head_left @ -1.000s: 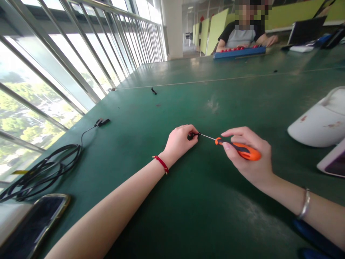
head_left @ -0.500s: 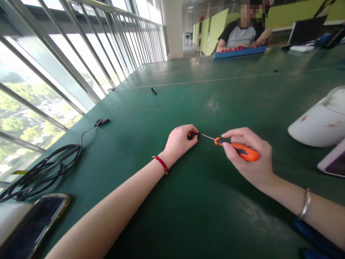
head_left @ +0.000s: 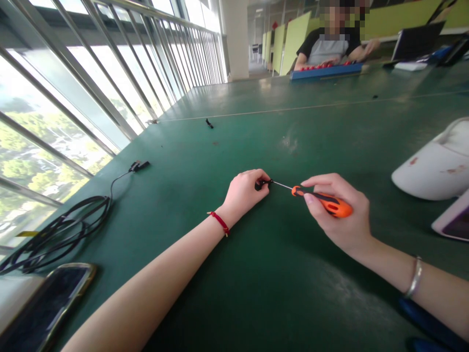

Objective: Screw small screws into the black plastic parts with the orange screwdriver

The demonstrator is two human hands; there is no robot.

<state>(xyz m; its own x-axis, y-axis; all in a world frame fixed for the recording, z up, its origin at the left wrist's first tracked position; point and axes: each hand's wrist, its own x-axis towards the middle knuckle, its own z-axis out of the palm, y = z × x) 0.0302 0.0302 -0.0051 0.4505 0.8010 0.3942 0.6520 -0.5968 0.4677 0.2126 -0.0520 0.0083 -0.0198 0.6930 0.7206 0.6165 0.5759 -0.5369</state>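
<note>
Near the middle of the green table (head_left: 234,274), my left hand (head_left: 246,188) pinches a small black part (head_left: 261,185) between thumb and fingers. Most of that part is hidden by the hand, so its kind cannot be made out. My right hand (head_left: 342,210) is closed on the orange and black handle of a screwdriver (head_left: 339,208). The screwdriver's thin metal shaft points left, and its tip meets the right end of the black part.
A coiled black cable (head_left: 73,220) and a phone (head_left: 54,303) lie at left, beside a metal railing (head_left: 146,63). A small black piece (head_left: 209,123) lies farther back. At right stand a white container (head_left: 432,168) and another phone-like object (head_left: 454,220). A person (head_left: 330,46) sits behind a blue tray (head_left: 326,71).
The screwdriver handle has turned a little about its axis in my right hand. My left hand stays in place with the black part. Across the table, the person's hand has moved outward.
</note>
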